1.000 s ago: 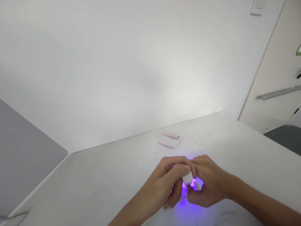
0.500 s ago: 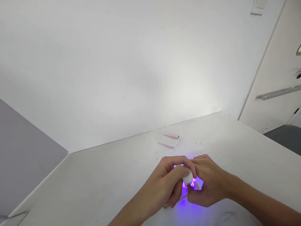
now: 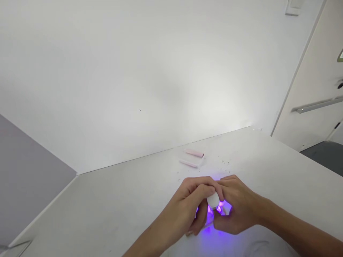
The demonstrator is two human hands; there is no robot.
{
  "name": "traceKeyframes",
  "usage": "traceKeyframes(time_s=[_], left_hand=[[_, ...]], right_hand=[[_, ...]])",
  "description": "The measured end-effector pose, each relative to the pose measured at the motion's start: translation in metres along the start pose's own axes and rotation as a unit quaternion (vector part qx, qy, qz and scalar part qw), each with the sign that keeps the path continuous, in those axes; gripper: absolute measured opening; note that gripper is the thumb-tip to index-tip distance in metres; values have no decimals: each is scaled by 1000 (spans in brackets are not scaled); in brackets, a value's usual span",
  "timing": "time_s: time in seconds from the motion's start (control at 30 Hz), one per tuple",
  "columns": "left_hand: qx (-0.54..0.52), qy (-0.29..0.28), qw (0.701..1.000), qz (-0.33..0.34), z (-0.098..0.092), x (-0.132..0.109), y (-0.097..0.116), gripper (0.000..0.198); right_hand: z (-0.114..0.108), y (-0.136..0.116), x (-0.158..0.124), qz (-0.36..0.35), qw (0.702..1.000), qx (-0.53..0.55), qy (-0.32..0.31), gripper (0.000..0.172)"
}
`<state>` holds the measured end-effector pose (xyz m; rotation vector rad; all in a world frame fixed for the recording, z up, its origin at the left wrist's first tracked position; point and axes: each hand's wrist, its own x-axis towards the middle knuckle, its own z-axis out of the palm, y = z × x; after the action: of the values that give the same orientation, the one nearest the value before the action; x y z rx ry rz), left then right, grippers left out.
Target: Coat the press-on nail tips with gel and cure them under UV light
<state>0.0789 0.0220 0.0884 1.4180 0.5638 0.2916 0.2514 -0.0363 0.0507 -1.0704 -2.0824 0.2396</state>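
My left hand is curled around a small white lamp that throws violet light down onto the white table. My right hand rests against it from the right, fingers bent inward under the glow. What the right fingers hold, if anything, is hidden by the light and the left hand. Both hands touch near the lamp's head.
A pink cap and a thin pink stick lie on the table behind my hands, near the white wall. Small dark specks are scattered to their right. A door with a metal handle stands at the far right.
Almost nothing has changed: both hands hold the same pose over the violet glow, with a very slight shift upward in the picture.
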Motion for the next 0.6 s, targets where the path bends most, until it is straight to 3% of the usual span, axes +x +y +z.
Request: traceKeyframes(time_s=[0.13,0.6], left_hand=[[3,0,1000,5,0,0,1,31],[1,-25,1000,-8,-1,-2,7,14]], right_hand=[[0,0,-1,2,1000,-1,4,16],[1,1,-2,12,1000,-4,-20,17]])
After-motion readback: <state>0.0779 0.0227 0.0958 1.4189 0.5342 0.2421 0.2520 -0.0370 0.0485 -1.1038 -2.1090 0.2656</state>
